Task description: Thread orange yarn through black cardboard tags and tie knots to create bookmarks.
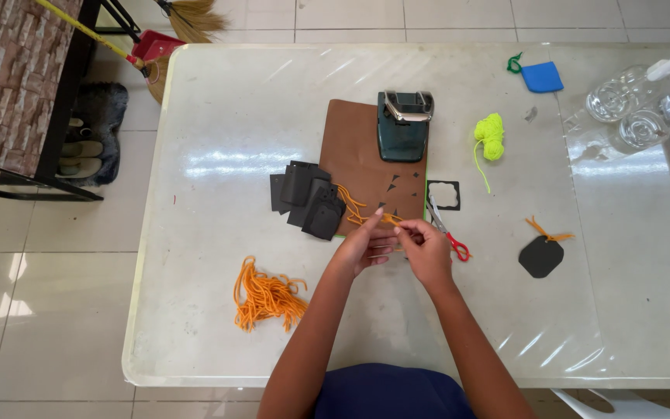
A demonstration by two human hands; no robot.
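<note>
Head view: left hand [367,244] and right hand [422,247] meet over tabletop [219,116] centre, fingers of both pinched on orange string [362,211] that trails to pile of black tags [308,200]. One finished tag [541,255], string already through it, lies apart at right. Judgement: early stage, one tag strung, pile left. Loose orange strings [267,297] wait at left. Hole punch [404,124] sits on brown sheet [362,159]; scissors [448,234] just beside right hand.

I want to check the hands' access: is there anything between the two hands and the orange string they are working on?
Nothing visible: the left hand and right hand already pinch the orange string between them.
</note>
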